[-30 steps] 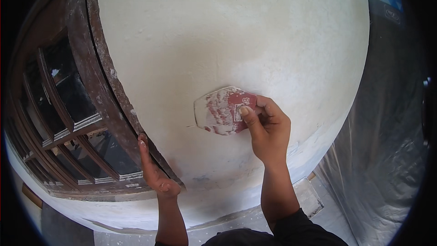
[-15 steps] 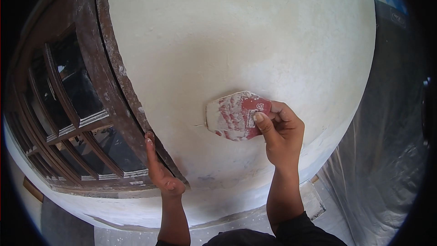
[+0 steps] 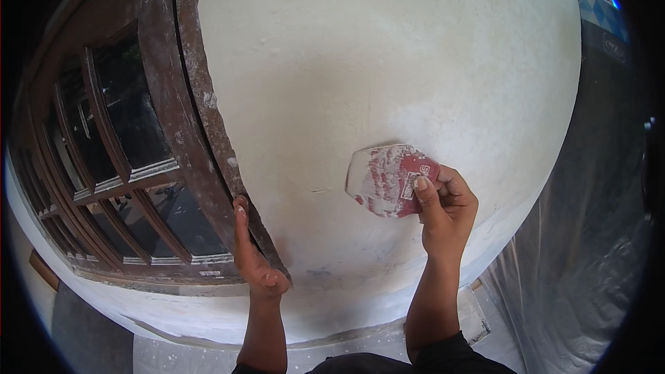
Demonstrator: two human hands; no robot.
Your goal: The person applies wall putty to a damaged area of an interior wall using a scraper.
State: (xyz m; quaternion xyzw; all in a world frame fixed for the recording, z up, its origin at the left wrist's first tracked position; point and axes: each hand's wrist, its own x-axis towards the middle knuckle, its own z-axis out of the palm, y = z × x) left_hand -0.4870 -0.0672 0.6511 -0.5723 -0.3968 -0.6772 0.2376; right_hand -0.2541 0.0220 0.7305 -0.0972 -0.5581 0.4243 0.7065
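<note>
My right hand [image 3: 449, 211] pinches a red plastic putty spreader [image 3: 409, 179] by its right end, thumb on the near face. Whitish putty is smeared over the spreader's left and middle parts. It is in front of the off-white wall [image 3: 298, 111]; whether its edge touches the surface I cannot tell. A short thin mark shows on the wall left of the spreader. My left hand [image 3: 258, 256] is held upright and edge-on, its fingers stretched out at the brown wooden window frame [image 3: 201, 118]. It holds nothing that I can see.
Left of the wall is a window with dark glass panes [image 3: 128, 104] and wooden bars. Translucent plastic sheeting [image 3: 554, 284] hangs at the right. White-specked sheeting [image 3: 187, 357] covers the floor below, with a pale flat block [image 3: 474, 318] at the lower right.
My right hand has carried the spreader a little to the right along the wall, farther from the thin mark. My left hand stays at the window frame. The whole view has shifted slightly.
</note>
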